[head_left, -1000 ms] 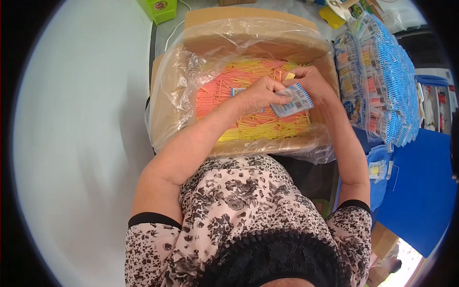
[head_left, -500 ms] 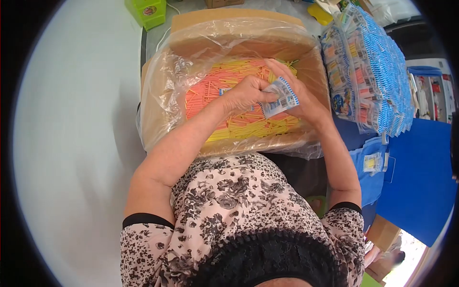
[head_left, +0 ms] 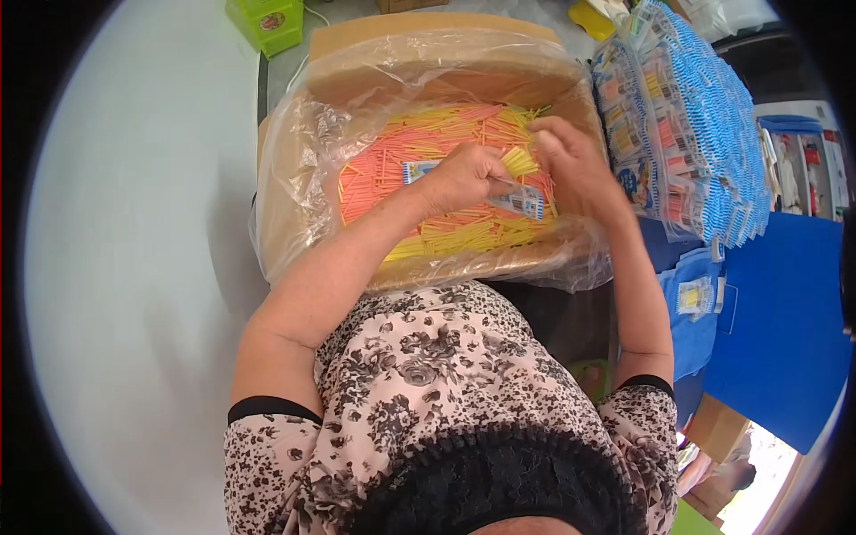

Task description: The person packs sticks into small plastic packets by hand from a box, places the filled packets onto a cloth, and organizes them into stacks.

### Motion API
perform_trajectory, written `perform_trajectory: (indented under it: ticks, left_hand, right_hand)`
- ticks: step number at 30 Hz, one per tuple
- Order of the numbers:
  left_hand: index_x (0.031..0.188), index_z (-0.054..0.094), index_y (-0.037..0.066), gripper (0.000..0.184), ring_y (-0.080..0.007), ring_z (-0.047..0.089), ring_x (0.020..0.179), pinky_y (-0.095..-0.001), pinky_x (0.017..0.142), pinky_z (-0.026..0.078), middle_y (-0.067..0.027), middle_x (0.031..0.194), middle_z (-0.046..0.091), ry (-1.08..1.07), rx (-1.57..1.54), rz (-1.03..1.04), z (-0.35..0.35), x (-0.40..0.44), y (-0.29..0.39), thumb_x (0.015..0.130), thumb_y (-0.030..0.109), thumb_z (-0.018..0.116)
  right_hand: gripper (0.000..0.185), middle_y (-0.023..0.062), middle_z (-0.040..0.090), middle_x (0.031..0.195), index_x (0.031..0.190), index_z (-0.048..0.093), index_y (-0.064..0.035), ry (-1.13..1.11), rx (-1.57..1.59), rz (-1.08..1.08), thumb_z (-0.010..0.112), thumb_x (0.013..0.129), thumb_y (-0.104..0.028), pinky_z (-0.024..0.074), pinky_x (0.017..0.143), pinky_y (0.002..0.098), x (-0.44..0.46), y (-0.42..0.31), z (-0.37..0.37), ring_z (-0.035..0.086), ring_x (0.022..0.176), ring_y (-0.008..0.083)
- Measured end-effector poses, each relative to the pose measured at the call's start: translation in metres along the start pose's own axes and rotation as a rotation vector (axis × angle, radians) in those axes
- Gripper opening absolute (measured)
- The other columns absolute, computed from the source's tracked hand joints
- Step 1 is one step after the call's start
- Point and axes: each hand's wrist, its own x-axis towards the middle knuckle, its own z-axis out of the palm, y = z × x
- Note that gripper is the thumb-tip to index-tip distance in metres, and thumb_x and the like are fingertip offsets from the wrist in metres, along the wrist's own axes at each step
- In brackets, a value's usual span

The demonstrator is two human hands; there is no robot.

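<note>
My left hand (head_left: 459, 178) is closed over the middle of the box, pinching a small clear packet (head_left: 522, 201) with a blue-and-white striped edge. A short bunch of yellow sticks (head_left: 520, 161) stands out beside its thumb and fingers, at the packet; whether they are inside it I cannot tell. To the right, my right hand (head_left: 578, 160) is apart from the packet, blurred, its fingers loosely bent and parted with nothing visible in them. Below both hands lie many loose pink and yellow sticks (head_left: 379, 174). Another blue-and-white packet (head_left: 417, 170) lies on them, partly behind my left hand.
A cardboard box (head_left: 428, 27) lined with clear plastic surrounds the sticks. At its right stands a large bag of filled packets (head_left: 682, 125). One packet (head_left: 694, 298) lies on a blue cloth (head_left: 682, 343) near a blue panel (head_left: 776, 330). A green container (head_left: 272, 27) is at upper left.
My right hand has come away from the packet to the right. The packet has tilted lower in my left hand, and the yellow sticks beside it now show.
</note>
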Motion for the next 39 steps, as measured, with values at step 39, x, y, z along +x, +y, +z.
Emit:
perform_trajectory:
  ticks: [39]
  left_hand:
    - [0.096, 0.069, -0.002, 0.020, -0.0094, 0.062, 0.076, -0.0235, 0.070, 0.051, -0.0069, 0.085, 0.069, 0.173, -0.796, -0.316, -0.001, -0.004, 0.008, 0.078, 0.006, 0.072]
  right_hand:
    - [0.022, -0.0031, 0.053, 0.059, 0.068, 0.056, -0.0086, 0.102, 0.410, 0.027, 0.062, 0.087, -0.017, 0.0316, 0.040, 0.0211, -0.039, -0.059, -0.012, 0.042, 0.045, 0.0027]
